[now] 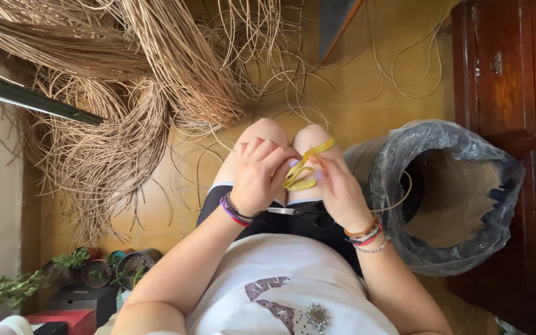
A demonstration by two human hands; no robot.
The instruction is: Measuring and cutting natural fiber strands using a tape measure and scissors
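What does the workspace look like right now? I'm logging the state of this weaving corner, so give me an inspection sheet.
Surface: yellow floor, person seated, knees up.
Job's things: yellow strip looped between both hands; scissors on the lap.
Clutter: heap of tan rattan strands spread over the floor.
Hands: left hand and right hand both pinch the strip.
Cables: nothing seen.
Surroundings: plastic-lined bin, dark wooden cabinet, potted plants.

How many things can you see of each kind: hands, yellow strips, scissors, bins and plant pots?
Hands: 2, the left hand and the right hand, both pinching the strip
Yellow strip: 1
Scissors on the lap: 1
Bin lined with a plastic bag: 1
Plant pots: 3 that show clearly
Total: 8
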